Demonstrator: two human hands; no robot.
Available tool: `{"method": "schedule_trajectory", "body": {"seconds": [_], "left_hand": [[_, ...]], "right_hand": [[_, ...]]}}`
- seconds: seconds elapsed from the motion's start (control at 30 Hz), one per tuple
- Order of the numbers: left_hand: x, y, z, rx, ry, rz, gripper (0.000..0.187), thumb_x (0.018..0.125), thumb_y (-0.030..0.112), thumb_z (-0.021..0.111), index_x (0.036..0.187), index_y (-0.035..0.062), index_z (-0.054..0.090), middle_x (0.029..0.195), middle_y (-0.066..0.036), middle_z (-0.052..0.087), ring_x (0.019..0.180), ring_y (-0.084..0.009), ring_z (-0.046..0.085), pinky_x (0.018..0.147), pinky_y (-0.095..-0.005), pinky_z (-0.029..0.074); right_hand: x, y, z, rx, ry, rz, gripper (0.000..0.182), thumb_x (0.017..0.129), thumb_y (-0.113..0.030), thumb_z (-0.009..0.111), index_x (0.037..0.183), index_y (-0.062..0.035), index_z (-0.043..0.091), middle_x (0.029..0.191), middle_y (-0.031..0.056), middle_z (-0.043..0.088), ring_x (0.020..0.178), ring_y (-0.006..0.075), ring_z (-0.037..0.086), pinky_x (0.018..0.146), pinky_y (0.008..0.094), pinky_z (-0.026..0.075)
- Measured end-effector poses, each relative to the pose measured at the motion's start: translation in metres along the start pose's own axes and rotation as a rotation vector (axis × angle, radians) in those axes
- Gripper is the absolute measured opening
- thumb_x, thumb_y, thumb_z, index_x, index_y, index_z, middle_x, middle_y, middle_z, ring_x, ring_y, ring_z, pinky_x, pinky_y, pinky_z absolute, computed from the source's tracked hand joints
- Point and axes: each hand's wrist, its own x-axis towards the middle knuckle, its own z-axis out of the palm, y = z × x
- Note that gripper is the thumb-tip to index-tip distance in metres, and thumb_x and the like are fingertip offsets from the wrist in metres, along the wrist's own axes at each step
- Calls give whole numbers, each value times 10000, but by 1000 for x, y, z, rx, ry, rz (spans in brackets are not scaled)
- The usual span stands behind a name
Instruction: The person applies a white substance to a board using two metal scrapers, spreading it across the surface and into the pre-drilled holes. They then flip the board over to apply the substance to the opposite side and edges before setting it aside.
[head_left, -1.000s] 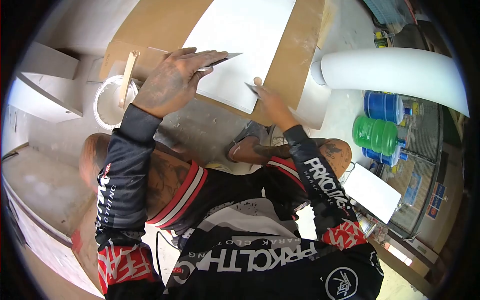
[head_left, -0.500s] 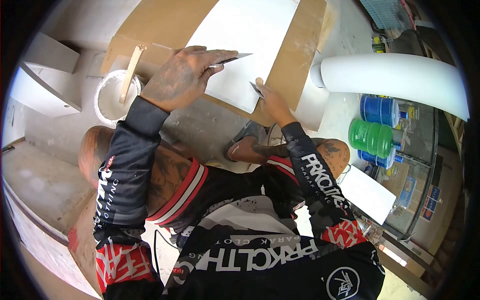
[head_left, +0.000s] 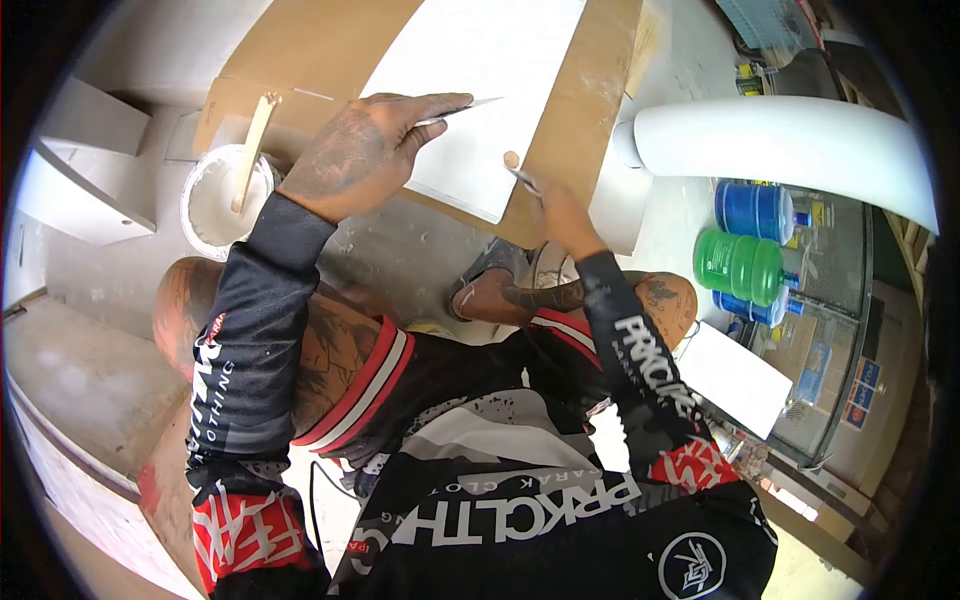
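My left hand point(head_left: 350, 155) is closed on a thin metal scraper blade point(head_left: 482, 103), whose pointed end sticks out past the fingertips over the white board point(head_left: 480, 60). Close to the board's near right corner, my right hand point(head_left: 566, 218) grips a putty knife point(head_left: 524, 178); a round wooden end point(head_left: 511, 159) shows beside its metal. The right fingers are slightly blurred. Brown cardboard point(head_left: 290, 55) lies under the board. To the left of my left hand stands a white bucket point(head_left: 190, 200) of pale paste, with a wooden stick point(head_left: 254, 150) leaning in it.
A large white tube point(head_left: 770, 150) reaches in from the right. Below it are blue point(head_left: 750, 212) and green point(head_left: 738, 265) water jugs beside a mesh rack point(head_left: 835, 330). White curved panels point(head_left: 85, 195) stand at the left. My legs are bent beneath the board's near edge.
My right hand has drawn slightly right and toward me, its putty knife turning with it. My left hand keeps nearly the same pose. The whole view has shifted a little.
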Motion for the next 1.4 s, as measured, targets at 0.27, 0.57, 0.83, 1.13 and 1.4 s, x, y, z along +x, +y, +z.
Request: {"method": "schedule_trajectory", "body": {"seconds": [0.27, 0.57, 0.83, 1.13, 1.4], "left_hand": [[9, -8, 11, -379, 185, -222, 317, 925, 164, 547, 1215, 45, 591, 868, -200, 650, 724, -298, 579, 743, -390, 479], [9, 22, 40, -1469, 1, -996, 202, 925, 132, 524, 1100, 55, 590, 942, -22, 645, 846, -158, 622, 667, -271, 549], [-4, 8, 19, -1670, -51, -554, 317, 882, 135, 535, 1182, 32, 532, 1120, -22, 559, 1002, -173, 564, 877, -347, 492], [-7, 33, -17, -1469, 296, -485, 308, 903, 172, 549, 1187, 53, 539, 1107, -90, 631, 991, -254, 636, 717, -422, 572], [7, 33, 3, -1451, 171, -615, 235, 913, 172, 532, 1129, 82, 546, 1033, -55, 636, 921, -230, 663, 660, -421, 600]], "right_hand": [[-28, -5, 26, -68, -125, -147, 278, 815, -25, 519, 1079, -34, 605, 998, 175, 636, 943, 366, 594, 813, 433, 469], [-68, -121, -79, 504, 439, -99, 507, 770, 88, 490, 1253, -53, 550, 1199, 190, 579, 1132, 340, 551, 984, 400, 422], [-82, -101, -22, 427, 453, -213, 586, 739, 124, 470, 1285, -77, 532, 1197, 178, 562, 1128, 344, 539, 973, 380, 435], [-34, 12, 16, 123, 350, 387, 303, 816, -75, 511, 1098, -54, 619, 1022, 223, 629, 976, 379, 594, 813, 463, 464], [-2, 23, 25, -320, 136, 258, 169, 810, -143, 564, 880, -26, 664, 978, 160, 663, 943, 314, 631, 779, 444, 482]]}}
